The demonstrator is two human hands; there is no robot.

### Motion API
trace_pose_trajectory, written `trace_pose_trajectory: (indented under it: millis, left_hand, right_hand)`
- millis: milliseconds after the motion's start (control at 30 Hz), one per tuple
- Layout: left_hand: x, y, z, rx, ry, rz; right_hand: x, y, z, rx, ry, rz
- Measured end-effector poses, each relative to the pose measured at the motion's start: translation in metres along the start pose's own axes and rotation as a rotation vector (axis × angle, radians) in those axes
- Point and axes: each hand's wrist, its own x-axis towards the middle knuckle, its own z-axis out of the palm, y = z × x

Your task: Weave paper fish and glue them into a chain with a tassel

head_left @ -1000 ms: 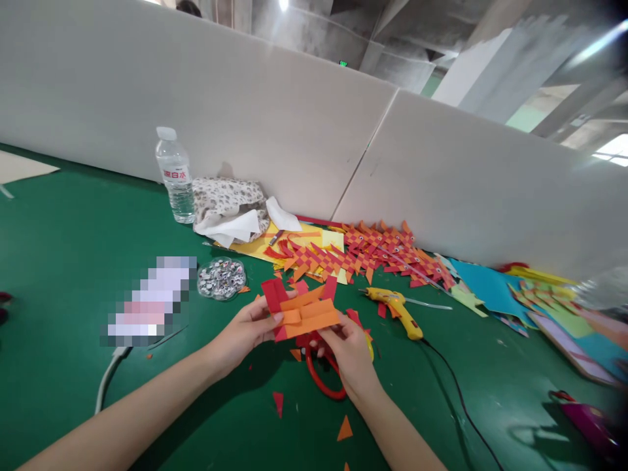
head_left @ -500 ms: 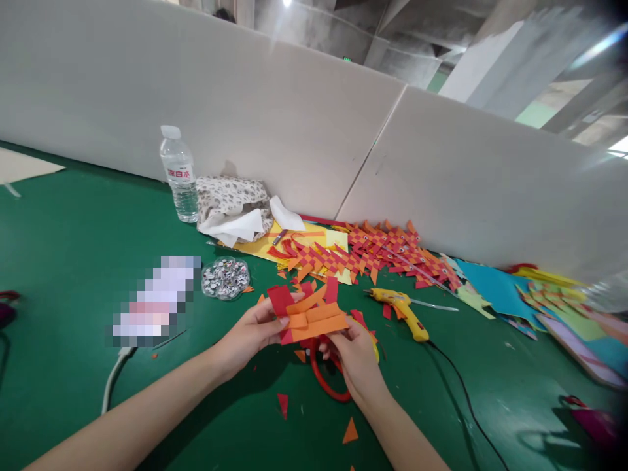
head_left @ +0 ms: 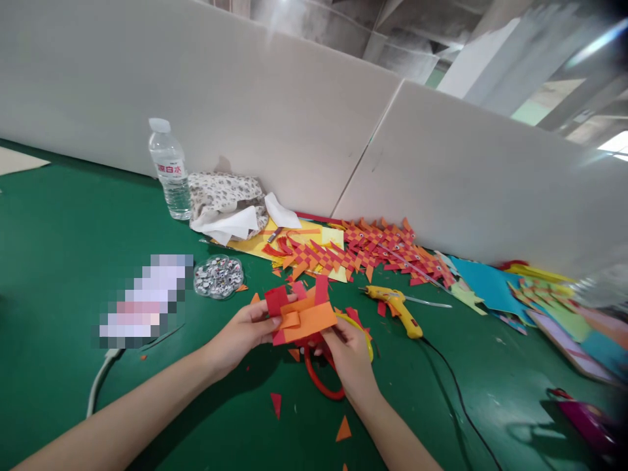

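Note:
Between my hands, above the table, is a piece woven from red and orange paper strips. My left hand pinches its left end, thumb on top near a red strip. At the lower right edge, my right hand grips the orange strips, its fingers partly hidden underneath. Red-handled scissors lie below the paper, partly covered by my right hand. Several finished woven paper fish in red and orange are heaped along the wall behind.
A yellow glue gun lies to the right, its black cord running forward. On the left are a phone, a dish of googly eyes and a water bottle. Coloured paper lies at the right; paper scraps are scattered nearby.
The orange strips at the right of the woven piece now lie flatter and closer together. The view has shifted slightly, and both hands keep their hold.

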Motion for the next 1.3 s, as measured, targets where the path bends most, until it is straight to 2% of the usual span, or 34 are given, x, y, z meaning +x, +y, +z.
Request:
trace_pose_trajectory:
  millis: [67, 300, 533, 700, 767, 867, 1067, 1200, 1300]
  left_hand:
    - [0.0, 0.0, -0.001, -0.009, -0.009, 0.011]
    - [-0.001, 0.001, -0.003, -0.062, 0.036, 0.012]
    - [0.001, 0.0, -0.006, -0.145, 0.041, 0.048]
    - [0.001, 0.001, -0.007, -0.182, 0.033, 0.041]
    - [0.001, 0.002, -0.007, -0.183, 0.038, 0.039]
    - [0.001, 0.003, -0.006, -0.178, 0.059, 0.029]
    - [0.0, 0.006, -0.004, -0.136, 0.069, 0.01]
    - [-0.001, 0.005, -0.003, -0.132, 0.053, 0.021]
    - [-0.001, 0.004, -0.003, -0.115, 0.051, 0.036]
  right_hand:
    - [-0.001, -0.001, 0.0, -0.032, 0.027, -0.028]
    - [-0.006, -0.01, 0.001, -0.216, 0.136, -0.26]
    - [-0.006, -0.005, 0.003, -0.137, 0.206, -0.321]
    - [-0.011, -0.004, 0.005, -0.016, 0.173, -0.201]
    - [-0.014, -0.004, 0.005, -0.009, 0.134, -0.196]
    - [-0.016, -0.001, 0.003, -0.032, 0.09, -0.266]
    - [-0.016, 0.003, -0.002, -0.204, 0.092, -0.451]
    - [-0.015, 0.0, -0.002, -0.21, 0.036, -0.474]
    - [-0.016, -0.001, 0.0, -0.164, 0.034, -0.441]
